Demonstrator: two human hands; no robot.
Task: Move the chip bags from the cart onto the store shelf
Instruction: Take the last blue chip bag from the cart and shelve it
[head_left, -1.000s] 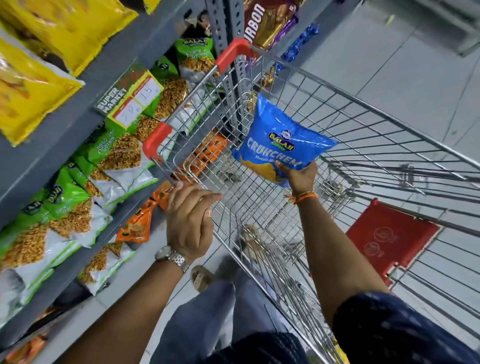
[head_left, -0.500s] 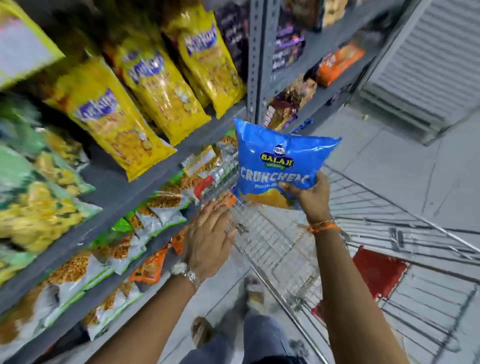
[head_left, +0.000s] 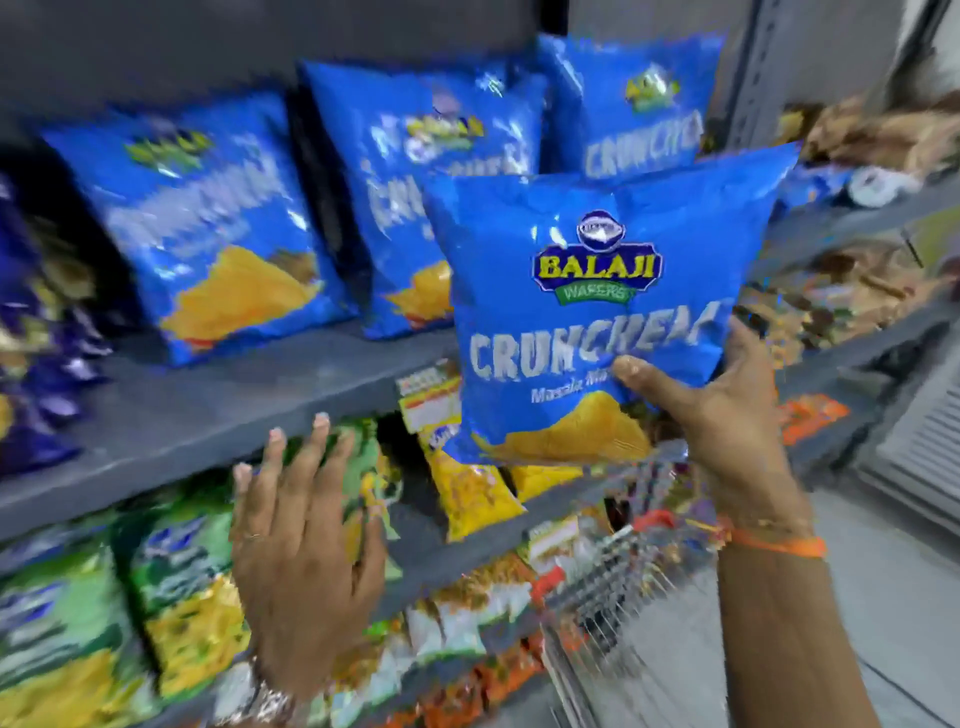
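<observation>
While my right hand (head_left: 727, 415) pinches a blue Balaji Crunchex chip bag (head_left: 587, 312) by its lower right corner, thumb on the front and fingers wrapped behind, the bag hangs upright in the air in front of the grey store shelf (head_left: 234, 410). It faces me, with the yellow wafer picture at the bottom. An orange thread bracelet (head_left: 774, 543) circles that wrist.

Behind the held bag, three matching blue bags stand on the shelf board, leaning back: one at the left (head_left: 202, 223), one in the middle (head_left: 410, 171) partly hidden by the bag I hold, and one at the right (head_left: 634, 104) beside the grey upright post (head_left: 763, 73).

My left hand (head_left: 306, 551) is empty, fingers spread and pointing up, raised in front of the shelf's front edge without clearly touching it. A metal watch (head_left: 260, 701) shows at that wrist.

Below sit yellow snack bags (head_left: 472, 493) and green snack bags (head_left: 176, 566), blurred. The wire cart (head_left: 613, 587) shows low and right of centre, also blurred.
</observation>
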